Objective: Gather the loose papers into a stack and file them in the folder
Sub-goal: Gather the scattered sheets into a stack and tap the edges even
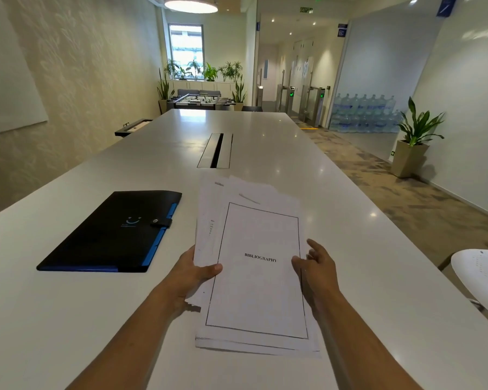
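Observation:
A loose, uneven stack of white papers (254, 291) is held over the near part of the white table (68, 291); the top sheet reads "BIBLIOGRAPHY" inside a black border. My left hand (193, 277) grips the stack's left edge, thumb on top. My right hand (319, 273) holds the right edge, thumb on the top sheet, fingers partly spread. A black folder (110, 235) with blue tabs and a snap strap lies shut on the table to the left of the papers.
A cable slot (216, 150) sits in the table's middle beyond the papers. A white chair (482, 280) stands at the table's right edge. A potted plant (414, 142) and water bottles are on the floor to the right.

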`<state>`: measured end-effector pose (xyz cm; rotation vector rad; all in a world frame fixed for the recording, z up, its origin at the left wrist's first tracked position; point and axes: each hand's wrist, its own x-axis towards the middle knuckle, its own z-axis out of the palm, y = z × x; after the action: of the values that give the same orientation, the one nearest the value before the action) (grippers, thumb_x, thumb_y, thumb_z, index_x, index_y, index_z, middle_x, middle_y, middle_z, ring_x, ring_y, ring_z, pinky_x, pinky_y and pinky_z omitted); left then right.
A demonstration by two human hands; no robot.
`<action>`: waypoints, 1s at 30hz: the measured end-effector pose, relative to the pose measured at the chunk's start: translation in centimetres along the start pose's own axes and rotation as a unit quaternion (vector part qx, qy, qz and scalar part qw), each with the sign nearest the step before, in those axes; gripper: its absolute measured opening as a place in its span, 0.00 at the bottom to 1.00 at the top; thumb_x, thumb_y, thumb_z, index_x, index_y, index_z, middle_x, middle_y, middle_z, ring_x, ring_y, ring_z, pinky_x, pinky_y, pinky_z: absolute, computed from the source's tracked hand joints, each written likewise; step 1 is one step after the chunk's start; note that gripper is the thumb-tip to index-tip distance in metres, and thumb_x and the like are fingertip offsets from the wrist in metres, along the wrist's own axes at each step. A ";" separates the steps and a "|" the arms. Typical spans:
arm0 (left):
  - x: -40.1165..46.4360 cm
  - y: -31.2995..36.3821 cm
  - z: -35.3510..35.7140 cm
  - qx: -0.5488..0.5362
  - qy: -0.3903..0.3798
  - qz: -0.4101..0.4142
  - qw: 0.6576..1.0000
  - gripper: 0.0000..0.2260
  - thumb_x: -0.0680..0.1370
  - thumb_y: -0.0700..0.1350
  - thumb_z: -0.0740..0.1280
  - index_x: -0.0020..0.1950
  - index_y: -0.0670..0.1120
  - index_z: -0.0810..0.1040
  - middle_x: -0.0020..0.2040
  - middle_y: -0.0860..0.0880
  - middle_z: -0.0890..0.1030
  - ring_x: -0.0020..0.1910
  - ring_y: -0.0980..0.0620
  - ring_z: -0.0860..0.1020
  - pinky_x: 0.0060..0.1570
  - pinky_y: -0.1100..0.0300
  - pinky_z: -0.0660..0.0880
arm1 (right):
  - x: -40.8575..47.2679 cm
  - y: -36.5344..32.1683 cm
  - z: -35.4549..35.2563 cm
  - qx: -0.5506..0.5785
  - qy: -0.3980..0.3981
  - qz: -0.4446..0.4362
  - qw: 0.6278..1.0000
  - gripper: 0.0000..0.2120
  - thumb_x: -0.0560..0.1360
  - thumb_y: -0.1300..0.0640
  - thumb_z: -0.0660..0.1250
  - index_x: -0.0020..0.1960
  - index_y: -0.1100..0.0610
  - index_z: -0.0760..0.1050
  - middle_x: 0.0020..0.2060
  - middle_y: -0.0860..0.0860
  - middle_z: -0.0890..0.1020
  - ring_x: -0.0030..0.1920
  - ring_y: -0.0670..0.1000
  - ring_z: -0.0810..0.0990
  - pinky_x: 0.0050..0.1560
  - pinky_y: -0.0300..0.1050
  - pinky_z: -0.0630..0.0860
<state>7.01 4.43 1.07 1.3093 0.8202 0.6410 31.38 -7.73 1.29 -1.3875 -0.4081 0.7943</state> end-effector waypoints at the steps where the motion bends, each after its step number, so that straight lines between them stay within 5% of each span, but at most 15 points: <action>1: -0.2 0.1 -0.1 0.004 0.002 0.009 1.000 0.34 0.67 0.46 0.78 0.70 0.49 0.69 0.62 0.45 0.79 0.62 0.44 0.77 0.63 0.44 0.72 | 0.1 -0.2 -0.1 0.052 -0.017 0.025 0.998 0.30 0.75 0.69 0.67 0.73 0.54 0.64 0.69 0.56 0.69 0.65 0.55 0.75 0.68 0.51 0.69; 5: -0.9 1.1 0.3 0.032 -0.012 0.054 0.998 0.45 0.57 0.59 0.80 0.70 0.51 0.68 0.62 0.47 0.79 0.62 0.45 0.76 0.63 0.45 0.73 | -0.6 -0.9 -0.6 0.082 -0.106 0.076 0.988 0.17 0.75 0.65 0.68 0.62 0.59 0.74 0.57 0.57 0.82 0.51 0.50 0.83 0.57 0.50 0.77; 9: -1.2 2.6 0.5 0.057 -0.044 0.075 0.995 0.35 0.63 0.54 0.79 0.68 0.55 0.70 0.61 0.47 0.79 0.61 0.45 0.77 0.60 0.47 0.76 | -0.6 -1.7 -0.9 0.044 -0.150 0.015 0.988 0.16 0.75 0.69 0.67 0.62 0.63 0.76 0.56 0.58 0.84 0.54 0.53 0.84 0.54 0.43 0.80; 13: -1.4 4.9 1.1 0.095 -0.017 0.134 0.986 0.22 0.72 0.44 0.73 0.62 0.58 0.71 0.57 0.52 0.80 0.57 0.50 0.79 0.46 0.63 0.79 | -0.8 -5.4 -0.4 -0.038 -0.139 -0.098 0.985 0.15 0.74 0.67 0.69 0.59 0.58 0.78 0.52 0.55 0.85 0.52 0.57 0.84 0.53 0.53 0.80; 20: -1.1 10.8 1.4 0.154 0.045 0.226 0.961 0.26 0.72 0.47 0.74 0.68 0.50 0.71 0.59 0.50 0.80 0.59 0.49 0.78 0.58 0.47 0.76 | -2.7 -12.3 0.9 -0.042 -0.119 -0.272 0.954 0.14 0.72 0.66 0.70 0.50 0.48 0.78 0.42 0.41 0.86 0.45 0.45 0.85 0.44 0.37 0.80; 24: -1.6 12.2 2.1 0.148 0.042 0.234 0.960 0.30 0.69 0.50 0.76 0.68 0.53 0.69 0.59 0.53 0.80 0.57 0.53 0.79 0.55 0.53 0.77 | -3.0 -12.4 0.9 -0.055 -0.119 -0.276 0.952 0.14 0.72 0.63 0.72 0.54 0.49 0.78 0.50 0.46 0.85 0.50 0.47 0.84 0.49 0.40 0.80; 30: -1.5 10.4 3.5 0.099 0.051 0.200 0.973 0.32 0.64 0.55 0.78 0.66 0.49 0.74 0.58 0.48 0.81 0.58 0.47 0.79 0.58 0.44 0.77 | -3.1 -9.4 1.8 -0.062 -0.113 -0.232 0.964 0.18 0.70 0.67 0.72 0.59 0.56 0.77 0.51 0.52 0.85 0.50 0.52 0.84 0.53 0.51 0.80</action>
<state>9.48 2.92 11.73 1.6555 0.7194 0.9696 30.45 -8.54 11.27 -1.2485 -0.9372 0.5436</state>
